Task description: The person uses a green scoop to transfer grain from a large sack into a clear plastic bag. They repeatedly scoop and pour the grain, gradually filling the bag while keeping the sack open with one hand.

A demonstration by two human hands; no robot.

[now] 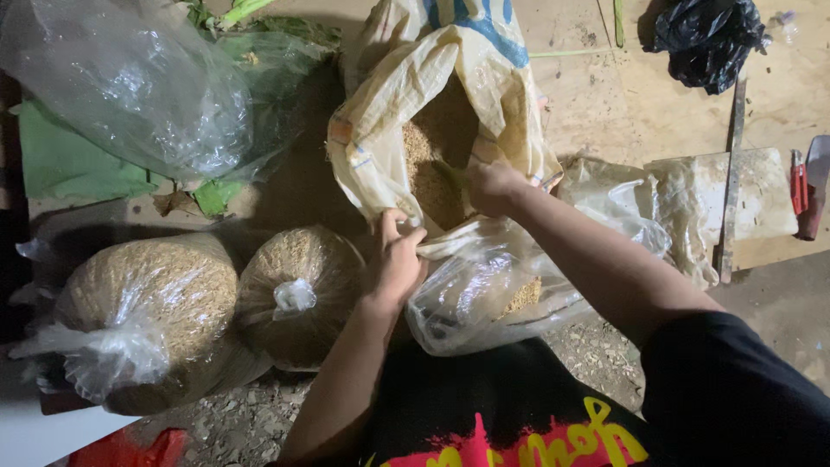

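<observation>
**Thin clear bag held open at the mouth of the grain sack**

A thin, crumpled clear plastic bag [493, 290] is held at its rim by the left hand [396, 259], whose fingers are closed in a pinch on the bunched film of the mouth. Just beyond that pinch, the right hand [493, 186] is reached into the open mouth of a large woven cream sack with blue printing [450, 86]; its fingers are hidden among the tan, husk-like grain [428, 177], so whether anything is grasped cannot be told. A small heap of the same grain is seen through the film below the pinched rim.

The clear bag is judged soft, limp and slippery, with no shape of its own; its mouth will close unless the rim is kept gathered and lifted. With little inside it is light, yet the film looks easily torn, so the rim should be taken in a broad fold rather than by a single edge.

To the outer side of the left hand, two filled, knotted clear bags of grain [298, 294] [151, 311] are lying. Beyond the right forearm, a flat pale block [765, 195] and a red-handled tool [797, 186] are resting on the wooden board [622, 104].
</observation>
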